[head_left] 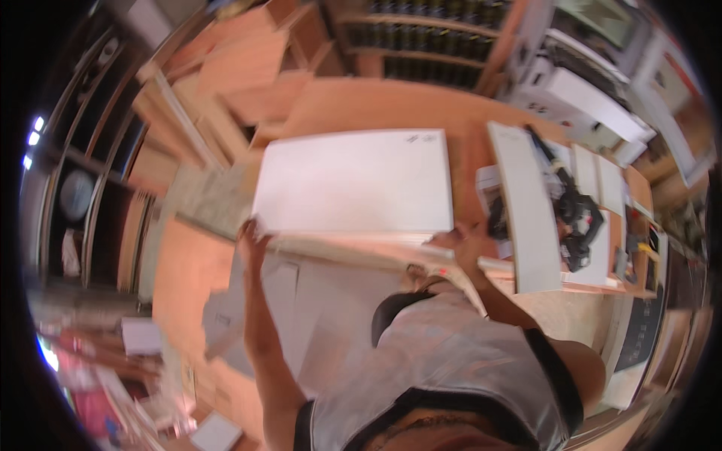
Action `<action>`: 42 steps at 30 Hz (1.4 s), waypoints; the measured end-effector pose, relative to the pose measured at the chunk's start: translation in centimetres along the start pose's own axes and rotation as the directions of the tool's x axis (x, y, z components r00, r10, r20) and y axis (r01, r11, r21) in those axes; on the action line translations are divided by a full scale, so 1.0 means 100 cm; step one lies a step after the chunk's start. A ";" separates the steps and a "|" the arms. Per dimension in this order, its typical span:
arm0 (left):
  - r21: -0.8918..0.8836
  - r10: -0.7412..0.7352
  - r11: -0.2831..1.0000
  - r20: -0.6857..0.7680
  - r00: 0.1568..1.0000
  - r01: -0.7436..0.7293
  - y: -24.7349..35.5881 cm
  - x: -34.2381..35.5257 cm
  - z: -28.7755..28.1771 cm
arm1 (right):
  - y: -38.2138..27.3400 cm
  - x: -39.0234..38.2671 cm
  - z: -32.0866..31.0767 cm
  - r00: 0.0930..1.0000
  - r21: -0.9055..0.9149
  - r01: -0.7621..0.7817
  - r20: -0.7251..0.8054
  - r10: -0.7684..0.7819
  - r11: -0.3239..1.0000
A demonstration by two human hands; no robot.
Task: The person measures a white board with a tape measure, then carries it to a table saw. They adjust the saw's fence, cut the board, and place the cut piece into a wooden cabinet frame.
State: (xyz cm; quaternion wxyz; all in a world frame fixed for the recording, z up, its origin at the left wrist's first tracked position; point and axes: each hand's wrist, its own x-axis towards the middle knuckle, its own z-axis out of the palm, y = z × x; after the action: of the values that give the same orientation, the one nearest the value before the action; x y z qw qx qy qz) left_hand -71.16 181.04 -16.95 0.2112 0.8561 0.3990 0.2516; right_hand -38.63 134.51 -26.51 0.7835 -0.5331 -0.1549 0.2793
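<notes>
A large white rectangular panel (353, 184) lies flat on the wooden workbench (376, 101) in front of me. At its near left corner, my left hand (253, 233) has its fingers closed on the edge. My right hand (457, 237) grips the near edge by the right corner; motion blur softens its fingers. Small dark marks show near the panel's far right corner. To the right of my right hand, a long narrow white board (524, 214) lies across the bench and juts past its front edge.
A black tool (579, 225) with a grip rests right of the narrow board, near more white strips (598, 180). Wooden boards (248, 71) are piled at the far left. Flattened cardboard (271, 301) covers floor below. Dark shelving (90, 143) stands left.
</notes>
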 end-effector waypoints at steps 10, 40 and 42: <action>0.119 -0.089 0.990 0.072 0.993 0.080 0.029 -0.018 -0.009 | -0.064 0.042 0.057 0.971 -0.540 0.149 -0.080 -0.227 0.828; 0.530 -0.053 0.847 0.174 0.983 -0.049 0.051 -0.003 -0.009 | -0.065 0.224 0.054 0.961 -0.458 0.029 -0.233 -0.152 0.889; 0.529 -0.062 0.847 0.205 0.977 -0.057 0.055 0.002 -0.009 | -0.059 0.228 0.050 0.951 -0.424 0.071 -0.244 -0.189 0.903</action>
State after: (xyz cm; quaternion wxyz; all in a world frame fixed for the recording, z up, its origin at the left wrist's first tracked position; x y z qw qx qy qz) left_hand -68.42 178.08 -13.05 0.0082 0.9024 0.4292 0.0375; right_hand -21.58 150.37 -20.36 0.6849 -0.7080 -0.1336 0.1090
